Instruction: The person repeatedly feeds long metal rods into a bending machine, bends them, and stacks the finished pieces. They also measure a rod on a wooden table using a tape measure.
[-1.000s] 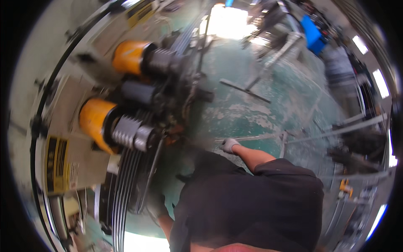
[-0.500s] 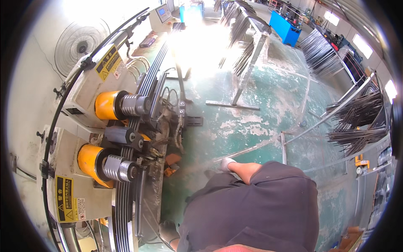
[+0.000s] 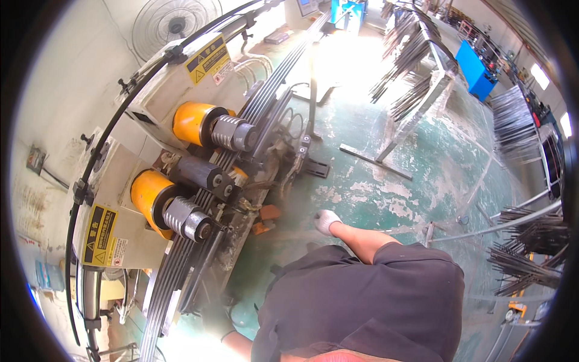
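My right hand (image 3: 327, 222), in a white glove, hangs over the green floor in front of my body. Its fingers look curled in, with nothing visible in them. My left hand (image 3: 218, 321) is gloved and low at the left, close to the lower end of the machine; motion blur hides its fingers. Beside it, several long parallel metal bars (image 3: 158, 311) run up through a machine (image 3: 93, 220). Two yellow drums with ribbed metal rollers, an upper drum (image 3: 196, 123) and a lower drum (image 3: 151, 199), stick out over the bars.
A dark rail (image 3: 312, 90) and a bracket (image 3: 316, 168) edge the machine's right side. Ahead stands a metal rack (image 3: 413, 123) with a floor-level foot bar (image 3: 375, 161). More rod bundles (image 3: 525, 265) lie at the right. A fan (image 3: 176, 25) is by the left wall.
The view has turned, so the machine sits tilted and the rack lies farther right. My right forearm reaches out more fully. My left hand has moved left toward the lower bars.
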A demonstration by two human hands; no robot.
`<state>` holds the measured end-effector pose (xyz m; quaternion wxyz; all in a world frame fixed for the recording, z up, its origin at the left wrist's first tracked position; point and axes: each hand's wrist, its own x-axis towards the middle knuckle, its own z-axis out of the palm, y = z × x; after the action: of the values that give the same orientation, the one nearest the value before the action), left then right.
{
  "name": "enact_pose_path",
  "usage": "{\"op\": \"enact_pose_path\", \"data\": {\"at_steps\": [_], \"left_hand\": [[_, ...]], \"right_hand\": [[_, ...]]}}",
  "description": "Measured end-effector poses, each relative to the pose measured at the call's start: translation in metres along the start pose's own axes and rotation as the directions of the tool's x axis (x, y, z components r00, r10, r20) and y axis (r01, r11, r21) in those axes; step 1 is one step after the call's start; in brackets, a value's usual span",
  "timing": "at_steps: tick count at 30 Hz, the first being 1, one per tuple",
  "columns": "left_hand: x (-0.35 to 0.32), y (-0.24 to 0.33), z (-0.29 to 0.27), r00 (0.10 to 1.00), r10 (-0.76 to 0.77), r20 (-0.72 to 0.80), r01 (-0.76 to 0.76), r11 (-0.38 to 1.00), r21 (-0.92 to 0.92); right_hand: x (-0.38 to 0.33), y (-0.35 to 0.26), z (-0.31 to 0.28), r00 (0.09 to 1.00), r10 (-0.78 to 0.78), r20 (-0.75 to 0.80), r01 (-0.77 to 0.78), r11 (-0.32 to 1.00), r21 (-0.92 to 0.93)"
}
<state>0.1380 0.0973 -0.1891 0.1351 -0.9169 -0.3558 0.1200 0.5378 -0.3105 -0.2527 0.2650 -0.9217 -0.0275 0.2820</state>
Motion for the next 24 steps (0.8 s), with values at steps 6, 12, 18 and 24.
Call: {"op": "enact_pose_path", "data": {"at_steps": [6, 12, 18, 24], "left_hand": [[-0.002, -0.035, -0.055, 0.952, -0.231, -0.202, 0.094, 0.845, -0.526], [0.006, -0.087, -0.197, 0.656, -0.739, -0.152, -0.162, 0.058, -0.985], [0.002, -0.084, -0.391, 0.65, -0.705, -0.284, -0.586, -0.227, -0.778], [0.067, -0.05, -0.49, 0.576, -0.704, -0.416, -0.627, -0.053, -0.777]], "right_hand": [[0.013, -0.086, -0.053, 0.934, -0.329, -0.142, 0.354, 0.908, 0.224], [-0.01, -0.188, -0.092, 0.863, -0.442, -0.246, 0.486, 0.592, 0.643], [-0.034, -0.254, -0.118, 0.858, -0.441, -0.265, 0.45, 0.395, 0.801], [0.019, -0.291, -0.109, 0.883, -0.399, -0.247, 0.34, 0.182, 0.923]]}}
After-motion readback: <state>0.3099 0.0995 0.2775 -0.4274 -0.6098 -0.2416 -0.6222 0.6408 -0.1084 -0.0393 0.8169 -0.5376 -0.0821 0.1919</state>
